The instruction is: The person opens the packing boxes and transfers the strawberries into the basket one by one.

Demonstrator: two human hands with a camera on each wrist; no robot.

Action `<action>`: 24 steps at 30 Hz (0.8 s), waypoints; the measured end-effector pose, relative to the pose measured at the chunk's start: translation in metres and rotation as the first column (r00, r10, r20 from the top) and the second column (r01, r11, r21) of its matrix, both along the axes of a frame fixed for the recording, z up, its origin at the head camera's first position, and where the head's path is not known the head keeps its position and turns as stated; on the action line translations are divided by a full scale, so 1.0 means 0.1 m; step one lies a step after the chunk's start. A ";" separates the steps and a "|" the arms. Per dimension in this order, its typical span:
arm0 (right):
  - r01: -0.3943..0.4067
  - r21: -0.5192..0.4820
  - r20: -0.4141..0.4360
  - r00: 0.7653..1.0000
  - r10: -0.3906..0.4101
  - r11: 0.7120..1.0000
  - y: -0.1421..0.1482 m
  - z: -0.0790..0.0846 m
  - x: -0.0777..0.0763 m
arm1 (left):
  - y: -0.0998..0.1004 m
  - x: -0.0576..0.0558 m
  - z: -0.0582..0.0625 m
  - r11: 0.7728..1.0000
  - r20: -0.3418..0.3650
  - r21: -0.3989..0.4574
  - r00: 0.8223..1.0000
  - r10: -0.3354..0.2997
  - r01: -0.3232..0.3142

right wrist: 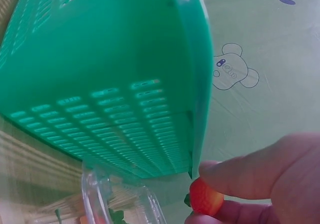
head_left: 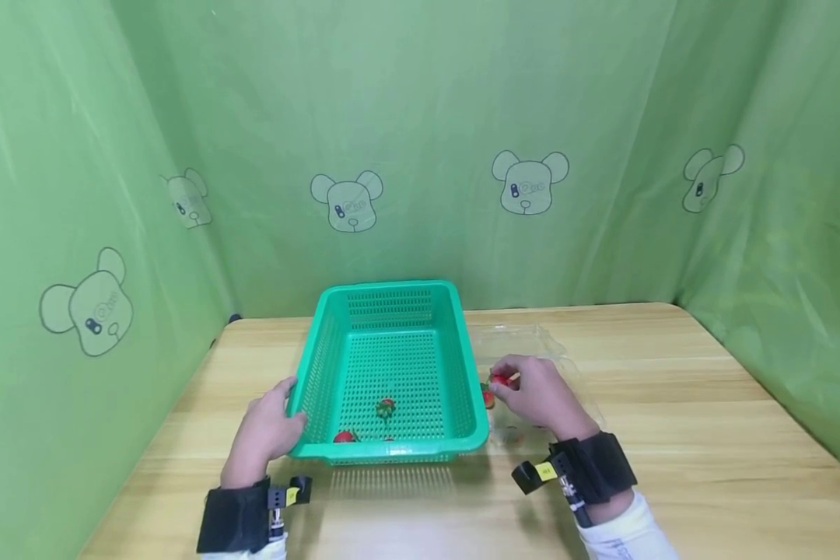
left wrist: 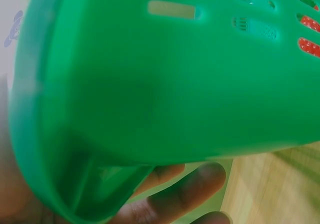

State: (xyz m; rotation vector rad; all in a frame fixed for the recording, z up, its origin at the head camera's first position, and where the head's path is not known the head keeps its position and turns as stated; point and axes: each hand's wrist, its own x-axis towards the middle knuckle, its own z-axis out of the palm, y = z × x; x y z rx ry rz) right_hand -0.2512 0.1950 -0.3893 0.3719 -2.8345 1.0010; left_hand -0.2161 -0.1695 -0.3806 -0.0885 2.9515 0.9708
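Observation:
A green plastic basket stands at the middle of the table, its near side rimmed by a shadow on the wood. My left hand grips its near left corner, fingers under the rim in the left wrist view. A few red strawberries lie inside towards the near end, partly hidden by the near wall. Right of the basket, my right hand pinches a strawberry between thumb and fingers. Under that hand is a clear plastic container, with another strawberry showing beside the basket.
The light wood table extends to both sides of the basket. Green curtains printed with bear heads hang behind the table and along its left and right sides.

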 end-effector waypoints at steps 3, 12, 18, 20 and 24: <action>-0.001 -0.006 -0.002 1.000 0.001 1.000 -0.01 0.01 0.00 | 0.00 0.00 0.01 1.000 0.005 -0.002 1.000 0.004 -0.004; 0.005 -0.020 -0.013 1.000 -0.005 1.000 -0.03 0.03 0.04 | 0.01 0.01 0.03 1.000 0.005 0.007 1.000 0.001 -0.001; 0.003 -0.030 -0.038 0.999 -0.004 1.000 -0.06 0.06 0.06 | 0.02 0.03 0.04 1.000 0.016 0.011 1.000 0.007 -0.007; 0.002 -0.036 -0.044 0.999 -0.004 0.999 -0.07 0.07 0.06 | 0.02 0.03 0.04 1.000 0.017 0.009 1.000 0.008 -0.008; -0.007 -0.051 -0.073 0.997 0.004 0.999 -0.09 0.08 0.09 | 0.02 0.03 0.04 1.000 0.015 0.007 1.000 0.007 -0.007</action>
